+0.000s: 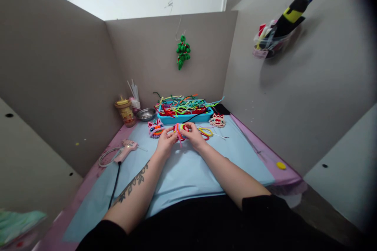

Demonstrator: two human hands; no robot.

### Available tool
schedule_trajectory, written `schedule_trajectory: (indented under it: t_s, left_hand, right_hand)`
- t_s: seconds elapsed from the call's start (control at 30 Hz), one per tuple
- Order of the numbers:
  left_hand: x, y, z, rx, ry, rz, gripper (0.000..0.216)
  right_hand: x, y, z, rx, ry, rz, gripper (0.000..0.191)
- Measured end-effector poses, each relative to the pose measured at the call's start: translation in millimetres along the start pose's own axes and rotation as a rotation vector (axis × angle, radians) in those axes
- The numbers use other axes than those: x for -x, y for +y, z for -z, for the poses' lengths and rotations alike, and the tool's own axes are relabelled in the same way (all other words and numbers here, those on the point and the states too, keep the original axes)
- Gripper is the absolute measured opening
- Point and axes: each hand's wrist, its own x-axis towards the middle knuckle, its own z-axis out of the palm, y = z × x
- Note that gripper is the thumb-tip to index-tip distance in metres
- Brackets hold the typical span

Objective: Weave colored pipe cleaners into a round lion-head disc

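Note:
My left hand (pixel 166 141) and my right hand (pixel 191 135) hold a small multicoloured pipe-cleaner craft piece (pixel 179 129) between them, above the blue sheet. Red, orange, yellow and lilac show on it, and a pink strand hangs below. The fingers of both hands are closed on its sides and hide part of it. A purple and orange pipe-cleaner figure (pixel 156 129) with pink ears lies just left of my hands. Beyond my right hand are yellow-handled and red-handled scissors or loops (pixel 206 131); I cannot tell which. A cream and red figure (pixel 218 120) lies farther right.
A blue basket (pixel 185 118) heaped with colourful stems stands at the back. Left of it are a metal bowl (pixel 146 114) and a lidded cup (pixel 125 113). A pink glue gun (pixel 128 150) with a black cable lies at left. Grey partitions (pixel 171 74) enclose the table.

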Motion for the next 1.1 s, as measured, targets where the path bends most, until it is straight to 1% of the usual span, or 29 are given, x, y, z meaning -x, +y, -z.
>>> schedule_trajectory:
  t_s: [0.17, 0.43, 0.6, 0.83, 0.97, 1.03, 1.1]
  left_hand:
    - [0, -1, 0, -0.008, 0.025, -0.004, 0.059]
    - [-1, -5, 2, -0.212, 0.002, -0.173, 0.054]
    - [1, -3, 0, -0.304, -0.002, -0.165, 0.055]
    - [-2, -6, 3, -0.245, -0.028, -0.155, 0.055]
    - [-2, -5, 1, -0.247, -0.039, -0.163, 0.054]
    - [-1, -4, 1, -0.267, -0.035, -0.164, 0.054]
    - [0, -1, 2, -0.289, -0.061, -0.151, 0.055]
  right_hand:
    - [0, 1, 0, 0.007, 0.000, 0.014, 0.049]
    - [0, 1, 2, 0.055, -0.023, 0.026, 0.051]
    - [0, -1, 4, 0.066, -0.036, 0.025, 0.053]
    - [2, -5, 2, 0.048, -0.037, 0.013, 0.050]
    - [3, -7, 1, 0.042, -0.075, -0.018, 0.048]
    - [3, -10, 4, 0.081, -0.086, 0.012, 0.047]
    - [4, -15, 8, 0.174, -0.093, 0.116, 0.043]
